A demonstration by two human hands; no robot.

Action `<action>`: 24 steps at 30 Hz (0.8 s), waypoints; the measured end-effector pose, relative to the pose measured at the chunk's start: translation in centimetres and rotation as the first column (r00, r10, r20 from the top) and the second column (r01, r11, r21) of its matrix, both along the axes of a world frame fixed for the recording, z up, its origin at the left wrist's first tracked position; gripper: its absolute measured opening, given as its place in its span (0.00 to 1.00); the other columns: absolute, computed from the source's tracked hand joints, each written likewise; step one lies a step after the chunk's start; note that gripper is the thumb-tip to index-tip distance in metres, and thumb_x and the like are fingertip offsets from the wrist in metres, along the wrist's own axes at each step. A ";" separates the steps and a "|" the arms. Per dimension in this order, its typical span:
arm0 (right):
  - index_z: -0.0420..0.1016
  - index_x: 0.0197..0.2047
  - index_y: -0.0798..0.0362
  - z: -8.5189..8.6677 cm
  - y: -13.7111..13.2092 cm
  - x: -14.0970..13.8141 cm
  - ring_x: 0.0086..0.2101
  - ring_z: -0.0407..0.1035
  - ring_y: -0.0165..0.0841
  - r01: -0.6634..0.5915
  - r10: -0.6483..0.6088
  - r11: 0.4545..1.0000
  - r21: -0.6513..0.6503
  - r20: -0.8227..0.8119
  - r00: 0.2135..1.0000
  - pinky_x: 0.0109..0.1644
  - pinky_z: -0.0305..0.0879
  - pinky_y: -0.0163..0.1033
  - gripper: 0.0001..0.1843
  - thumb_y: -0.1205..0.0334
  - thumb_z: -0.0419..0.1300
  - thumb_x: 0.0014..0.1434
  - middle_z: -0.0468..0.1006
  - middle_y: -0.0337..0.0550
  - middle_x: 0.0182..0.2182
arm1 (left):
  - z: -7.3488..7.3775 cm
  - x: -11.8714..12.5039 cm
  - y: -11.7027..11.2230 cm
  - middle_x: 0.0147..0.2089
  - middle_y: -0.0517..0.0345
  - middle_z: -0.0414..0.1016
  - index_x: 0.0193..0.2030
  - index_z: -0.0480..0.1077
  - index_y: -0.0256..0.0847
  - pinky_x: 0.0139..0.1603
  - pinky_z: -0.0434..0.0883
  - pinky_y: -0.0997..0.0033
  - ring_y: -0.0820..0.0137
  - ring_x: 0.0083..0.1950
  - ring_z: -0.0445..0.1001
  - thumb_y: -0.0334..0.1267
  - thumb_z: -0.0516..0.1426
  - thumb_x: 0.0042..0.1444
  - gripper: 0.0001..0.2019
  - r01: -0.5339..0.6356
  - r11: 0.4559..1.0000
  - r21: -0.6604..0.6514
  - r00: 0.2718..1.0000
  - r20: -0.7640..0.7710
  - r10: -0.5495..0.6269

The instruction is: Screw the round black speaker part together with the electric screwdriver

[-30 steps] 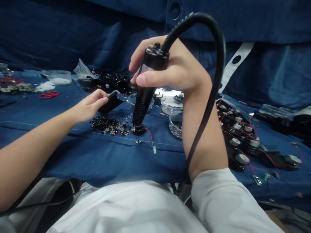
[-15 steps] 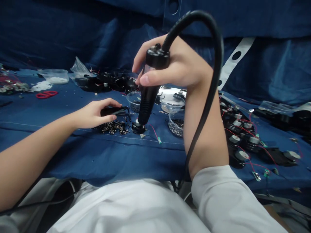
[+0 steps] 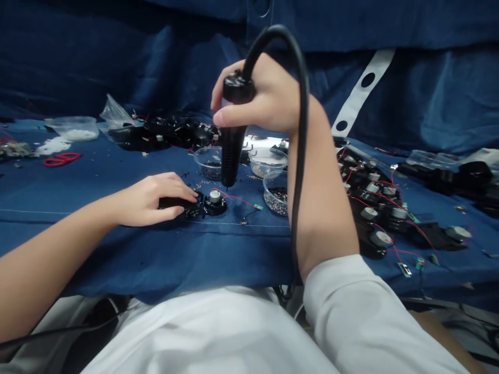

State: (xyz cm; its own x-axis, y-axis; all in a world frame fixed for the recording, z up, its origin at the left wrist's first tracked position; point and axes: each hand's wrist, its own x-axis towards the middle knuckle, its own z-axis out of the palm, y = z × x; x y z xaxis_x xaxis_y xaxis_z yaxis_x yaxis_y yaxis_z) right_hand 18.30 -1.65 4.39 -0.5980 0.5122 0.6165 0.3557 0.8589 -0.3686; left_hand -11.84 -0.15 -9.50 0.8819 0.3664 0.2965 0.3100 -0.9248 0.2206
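My right hand is closed around a black electric screwdriver, held upright with its cord looping over the top. Its thin bit points down just behind and to the right of a round black housing with a white motor, apart from it. My left hand is closed on a long black plastic part low over the cloth. The housing lies at the far end of this part; whether they are joined I cannot tell. From the motor a red wire runs to a small green circuit board. Loose screws show beside my left fingertips.
Clear tubs of small screws stand behind and right, one beside my right forearm. Motor assemblies with red wires crowd the right. Red scissors and a plastic tub lie left. Black parts are heaped at the back.
The screwdriver has come off the round housing, and its bit now shows. My left hand has moved nearer and lower with the black part, over the screw pile. The red wire has swung.
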 end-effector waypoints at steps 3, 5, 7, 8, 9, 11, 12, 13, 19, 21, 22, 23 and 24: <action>0.83 0.36 0.56 -0.4 0.5 -0.5 0.30 0.75 0.31 -0.034 0.045 0.987 -0.156 0.066 0.997 0.26 0.70 0.31 0.09 0.61 0.72 0.53 0.81 0.39 0.27 | -0.8 0.6 0.1 0.59 0.55 0.82 0.58 0.79 0.49 0.63 0.74 0.59 0.60 0.60 0.76 0.43 0.59 0.66 0.16 -0.010 1.000 0.021 1.000 0.021 0.010; 0.83 0.37 0.56 -0.5 0.5 -0.5 0.33 0.78 0.35 -0.058 0.071 0.976 -0.208 0.054 0.996 0.28 0.74 0.33 0.10 0.60 0.71 0.53 0.83 0.40 0.29 | -1.4 1.1 0.1 0.60 0.54 0.81 0.59 0.78 0.49 0.64 0.73 0.57 0.60 0.61 0.76 0.43 0.58 0.67 0.16 -0.022 0.999 0.043 0.999 0.039 0.020; 0.83 0.36 0.59 -0.6 0.3 -0.5 0.32 0.79 0.38 -0.102 0.101 0.974 -0.200 -0.012 0.995 0.26 0.74 0.34 0.12 0.60 0.72 0.50 0.83 0.42 0.28 | -1.9 1.6 0.1 0.61 0.53 0.80 0.61 0.77 0.48 0.65 0.72 0.55 0.59 0.61 0.75 0.43 0.57 0.68 0.17 -0.031 0.998 0.051 0.998 0.050 0.028; 0.84 0.36 0.61 -0.6 0.2 -0.4 0.31 0.79 0.39 -0.125 0.119 0.974 -0.189 -0.043 0.992 0.26 0.74 0.35 0.13 0.61 0.71 0.49 0.83 0.43 0.27 | -2.1 1.8 0.2 0.62 0.52 0.80 0.61 0.76 0.48 0.66 0.71 0.54 0.59 0.62 0.75 0.44 0.57 0.69 0.17 -0.036 0.998 0.045 0.998 0.050 0.034; 0.84 0.37 0.62 -0.6 0.0 -0.4 0.30 0.80 0.40 -0.146 0.137 0.974 -0.176 -0.065 0.988 0.25 0.74 0.35 0.13 0.62 0.71 0.49 0.83 0.45 0.27 | -2.3 2.0 0.2 0.63 0.51 0.79 0.62 0.75 0.47 0.67 0.70 0.53 0.59 0.63 0.74 0.44 0.56 0.69 0.17 -0.039 0.999 0.032 0.998 0.049 0.038; 0.85 0.39 0.64 -0.6 -0.2 -0.2 0.29 0.80 0.40 -0.181 0.170 0.972 -0.151 -0.082 0.982 0.25 0.75 0.35 0.14 0.63 0.69 0.50 0.83 0.46 0.28 | -2.7 2.5 0.1 0.64 0.50 0.77 0.63 0.74 0.46 0.68 0.69 0.52 0.59 0.64 0.73 0.44 0.55 0.70 0.18 -0.036 0.999 -0.005 0.998 0.056 0.036; 0.85 0.39 0.64 -0.5 -0.4 -0.1 0.28 0.80 0.39 -0.195 0.184 0.971 -0.140 -0.089 0.979 0.26 0.75 0.34 0.14 0.64 0.69 0.50 0.83 0.46 0.28 | -2.9 2.7 0.1 0.65 0.49 0.77 0.63 0.74 0.46 0.68 0.69 0.52 0.59 0.65 0.73 0.44 0.55 0.71 0.18 -0.029 0.999 -0.022 0.998 0.063 0.031; 0.85 0.39 0.64 -0.5 -0.5 0.0 0.28 0.80 0.39 -0.205 0.195 0.970 -0.127 -0.093 0.976 0.26 0.75 0.34 0.14 0.64 0.69 0.50 0.83 0.45 0.27 | -3.1 3.0 0.1 0.65 0.49 0.77 0.63 0.74 0.45 0.69 0.69 0.52 0.59 0.65 0.73 0.44 0.54 0.71 0.18 -0.023 0.999 -0.035 0.997 0.072 0.026; 0.85 0.40 0.65 -0.3 -1.1 0.6 0.29 0.80 0.38 -0.202 0.195 0.978 -0.047 -0.116 0.974 0.30 0.78 0.35 0.12 0.68 0.68 0.52 0.82 0.44 0.28 | -3.2 4.1 -0.4 0.68 0.49 0.74 0.65 0.72 0.45 0.70 0.68 0.53 0.60 0.67 0.73 0.43 0.53 0.72 0.18 -0.004 0.999 -0.049 0.988 0.154 0.011; 0.85 0.40 0.66 -0.2 -1.1 0.8 0.29 0.80 0.38 -0.199 0.194 0.980 -0.026 -0.118 0.974 0.32 0.79 0.36 0.12 0.69 0.67 0.52 0.82 0.45 0.28 | -2.9 4.0 -0.5 0.67 0.49 0.75 0.64 0.72 0.45 0.70 0.68 0.53 0.60 0.67 0.73 0.43 0.54 0.72 0.18 0.004 0.999 -0.052 0.988 0.155 0.004; 0.85 0.40 0.66 -0.2 -1.1 0.8 0.29 0.79 0.37 -0.196 0.193 0.980 -0.019 -0.107 0.975 0.32 0.79 0.36 0.12 0.69 0.68 0.52 0.82 0.45 0.28 | -2.6 3.9 -0.5 0.67 0.49 0.75 0.63 0.73 0.46 0.70 0.69 0.52 0.59 0.67 0.73 0.43 0.54 0.71 0.18 0.000 0.999 -0.050 0.988 0.152 0.007; 0.85 0.41 0.66 -0.1 -1.1 0.8 0.28 0.79 0.36 -0.189 0.186 0.982 -0.015 -0.094 0.978 0.32 0.78 0.35 0.12 0.69 0.68 0.52 0.82 0.44 0.28 | -2.3 3.5 -0.4 0.66 0.49 0.76 0.62 0.74 0.46 0.69 0.69 0.52 0.59 0.66 0.73 0.44 0.55 0.70 0.17 -0.008 0.999 -0.047 0.989 0.150 0.015; 0.85 0.41 0.66 -0.1 -1.0 0.8 0.28 0.78 0.36 -0.176 0.174 0.984 -0.018 -0.078 0.982 0.31 0.78 0.35 0.13 0.70 0.68 0.52 0.82 0.44 0.28 | -2.0 3.1 -0.2 0.65 0.50 0.77 0.61 0.75 0.46 0.69 0.69 0.52 0.58 0.66 0.73 0.45 0.56 0.70 0.17 -0.020 0.999 -0.044 0.989 0.146 0.026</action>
